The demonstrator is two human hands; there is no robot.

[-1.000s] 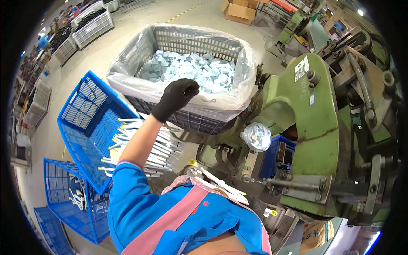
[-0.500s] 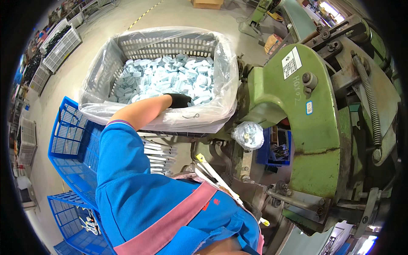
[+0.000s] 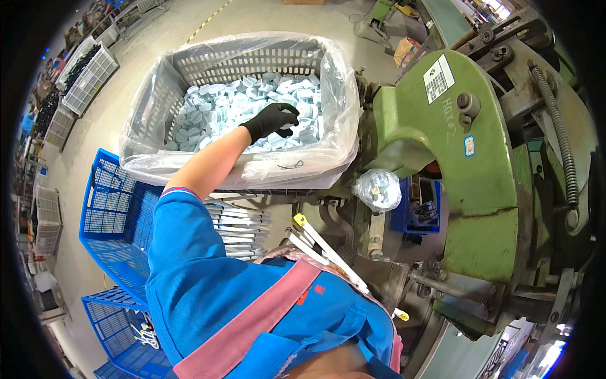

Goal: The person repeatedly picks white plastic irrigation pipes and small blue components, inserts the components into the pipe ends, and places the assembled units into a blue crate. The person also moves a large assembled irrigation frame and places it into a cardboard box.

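Observation:
My left hand (image 3: 273, 120), in a black glove, is raised over the front right part of the heap in the basket. Its fingers curl toward the thumb, closed on a small pale piece (image 3: 288, 126) that mostly hides behind them. Many pale blue-white plastic pieces (image 3: 218, 104) fill the grey slotted basket, which has a clear plastic liner (image 3: 341, 95) folded over its rim. My right hand does not show. Close to my body, several white tubes (image 3: 328, 249) stick out, one with a yellow end (image 3: 300, 219).
A green press-like machine (image 3: 483, 183) stands at the right. Beside it sits a clear bag of small parts (image 3: 379, 189), with a blue bin (image 3: 429, 218) below. Blue crates (image 3: 104, 208) lean at the left. White rods (image 3: 240, 230) lie under the basket's near side.
My left hand has come up out of the pieces near the basket's front edge and moved slightly farther away. Its fingers, hidden before, now show curled. The view has shifted slightly.

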